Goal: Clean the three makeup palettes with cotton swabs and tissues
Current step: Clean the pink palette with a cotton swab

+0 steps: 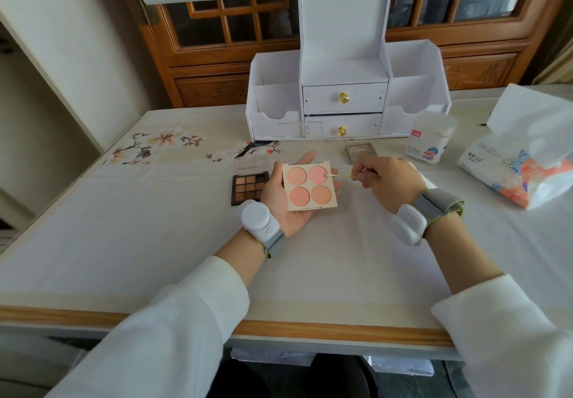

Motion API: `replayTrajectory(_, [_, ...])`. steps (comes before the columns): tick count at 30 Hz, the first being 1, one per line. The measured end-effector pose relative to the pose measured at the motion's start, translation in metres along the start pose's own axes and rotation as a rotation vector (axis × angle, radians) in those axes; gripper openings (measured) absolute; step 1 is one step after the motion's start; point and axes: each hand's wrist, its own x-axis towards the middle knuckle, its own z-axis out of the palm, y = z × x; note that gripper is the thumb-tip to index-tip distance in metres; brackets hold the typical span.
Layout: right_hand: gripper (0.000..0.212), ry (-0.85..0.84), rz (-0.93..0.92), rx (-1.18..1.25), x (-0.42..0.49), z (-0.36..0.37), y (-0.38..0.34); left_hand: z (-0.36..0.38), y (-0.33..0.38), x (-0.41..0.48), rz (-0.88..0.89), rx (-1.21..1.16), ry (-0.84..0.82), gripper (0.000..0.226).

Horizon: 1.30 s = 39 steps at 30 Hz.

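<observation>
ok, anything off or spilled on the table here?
Nothing stands out. Left hand holds the blush palette level, right hand pinches the cotton swab on its upper-right pan; brown palette and grey palette lie flat on the table.

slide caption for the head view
The left hand holds a blush palette; right hand touches a cotton swab to one pan.
</observation>
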Motion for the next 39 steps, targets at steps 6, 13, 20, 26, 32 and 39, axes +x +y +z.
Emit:
replayTrajectory(6, [0.023,-0.080,0.006,-0.063,-0.001,-0.004,-0.004,-0.002,0.001,0.001,0.020,0.023,0.056,0.065])
replayTrajectory(13, [0.022,-0.098,-0.014,-0.086,-0.004,-0.005,-0.009,-0.001,0.000,0.000,0.017,0.038,0.076,0.066])
replayTrajectory(20, [0.019,-0.079,-0.054,-0.096,-0.007,-0.003,-0.017,0.000,0.001,0.000,0.008,0.038,0.092,0.066])
replayTrajectory(26, [0.020,-0.069,-0.039,-0.092,-0.008,-0.004,-0.016,-0.001,0.000,0.000,0.013,0.026,0.099,0.066])
replayTrajectory(32, [0.019,-0.082,-0.089,-0.072,-0.011,-0.005,-0.024,0.000,0.001,0.000,0.005,0.041,0.086,0.066])
replayTrajectory(39, [0.019,-0.072,-0.078,-0.101,-0.010,-0.005,-0.023,-0.001,0.001,0.001,0.003,0.036,0.089,0.065])
